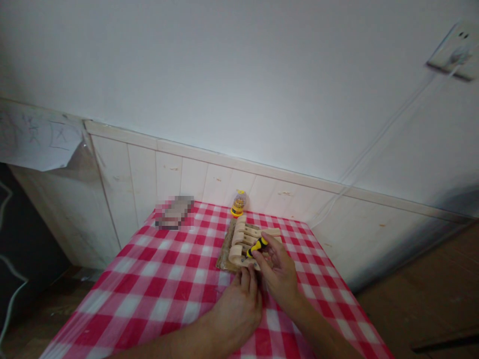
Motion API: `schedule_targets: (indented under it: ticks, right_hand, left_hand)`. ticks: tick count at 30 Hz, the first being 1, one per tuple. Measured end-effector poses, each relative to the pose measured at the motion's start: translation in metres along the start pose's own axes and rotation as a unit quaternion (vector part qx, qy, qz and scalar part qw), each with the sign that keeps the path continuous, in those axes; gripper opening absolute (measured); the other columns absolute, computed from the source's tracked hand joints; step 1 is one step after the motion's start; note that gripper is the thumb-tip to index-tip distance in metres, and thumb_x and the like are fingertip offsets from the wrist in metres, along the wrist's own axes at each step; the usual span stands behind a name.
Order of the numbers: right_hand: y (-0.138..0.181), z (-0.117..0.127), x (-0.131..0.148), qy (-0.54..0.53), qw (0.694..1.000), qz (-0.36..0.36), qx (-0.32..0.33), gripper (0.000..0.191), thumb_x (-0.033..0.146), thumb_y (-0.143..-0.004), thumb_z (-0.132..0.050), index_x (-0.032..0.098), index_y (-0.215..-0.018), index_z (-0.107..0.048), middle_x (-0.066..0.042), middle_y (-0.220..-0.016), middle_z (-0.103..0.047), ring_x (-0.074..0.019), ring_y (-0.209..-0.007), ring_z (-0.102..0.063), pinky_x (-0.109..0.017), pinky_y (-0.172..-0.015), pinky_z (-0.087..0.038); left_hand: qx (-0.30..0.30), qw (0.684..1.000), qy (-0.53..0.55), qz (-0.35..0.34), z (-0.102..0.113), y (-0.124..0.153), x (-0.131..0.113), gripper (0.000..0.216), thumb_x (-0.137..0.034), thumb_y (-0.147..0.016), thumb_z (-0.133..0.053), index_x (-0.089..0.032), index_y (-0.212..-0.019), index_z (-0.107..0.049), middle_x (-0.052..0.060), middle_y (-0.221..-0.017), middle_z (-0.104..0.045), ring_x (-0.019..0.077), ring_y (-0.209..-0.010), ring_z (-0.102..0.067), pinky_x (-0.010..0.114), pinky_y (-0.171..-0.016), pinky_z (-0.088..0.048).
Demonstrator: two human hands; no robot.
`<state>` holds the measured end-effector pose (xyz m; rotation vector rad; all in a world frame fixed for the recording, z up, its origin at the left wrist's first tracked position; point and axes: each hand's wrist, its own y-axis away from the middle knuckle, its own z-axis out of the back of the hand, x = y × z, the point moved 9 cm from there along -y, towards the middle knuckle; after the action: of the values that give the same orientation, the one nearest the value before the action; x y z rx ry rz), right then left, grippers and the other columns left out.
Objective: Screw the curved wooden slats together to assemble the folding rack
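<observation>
My right hand [280,269] grips a short yellow-and-black screwdriver [257,247] between thumb and fingers. The tool slants down to the left, its tip at a light wooden piece [236,255] with a rounded end. Several such pieces lie side by side, with small dark screws or holes in them. My left hand [241,301] is closed, its bent fingers pressed together on the near edge of the nearest wooden piece; the fingertips are partly hidden. Under the wood lies a brownish, shiny board or package [225,252].
A red-and-white checked cloth [164,306] covers the table. A clear container with a yellow lid and base [238,203] stands at the back by the white panelled wall [194,174]. A blurred-out item [174,212] lies at the back left. A white cord hangs from a wall socket [454,52].
</observation>
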<state>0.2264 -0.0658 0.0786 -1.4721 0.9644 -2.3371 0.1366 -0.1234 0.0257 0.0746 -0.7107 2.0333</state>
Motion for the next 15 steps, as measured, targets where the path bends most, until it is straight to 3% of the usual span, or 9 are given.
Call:
schedule_targets:
  ticks: [9, 15]
  right_hand:
    - [0.0035, -0.0016, 0.0075, 0.002, 0.999, 0.013, 0.039, 0.036, 0.028, -0.101, -0.065, 0.031, -0.136, -0.071, -0.009, -0.128, -0.079, -0.027, -0.114, -0.078, -0.043, -0.093, -0.068]
    - [0.0021, 0.0004, 0.0077, 0.011, 1.0, 0.011, 0.02, 0.036, 0.029, -0.097, -0.071, 0.03, -0.132, -0.074, -0.009, -0.122, -0.081, -0.0266, -0.107, -0.08, -0.04, -0.087, -0.069]
  left_hand:
    - [-0.012, 1.0, 0.001, -0.002, 0.0045, 0.0012, 0.0006, 0.037, -0.03, -0.099, -0.064, -0.001, -0.12, -0.076, 0.034, -0.133, -0.068, 0.0431, -0.12, -0.07, 0.056, -0.096, -0.052]
    - [0.0, 1.0, 0.017, 0.01, -0.0034, 0.0007, -0.0004, 0.035, -0.026, -0.099, -0.062, -0.002, -0.12, -0.075, 0.035, -0.134, -0.067, 0.0435, -0.12, -0.07, 0.059, -0.096, -0.052]
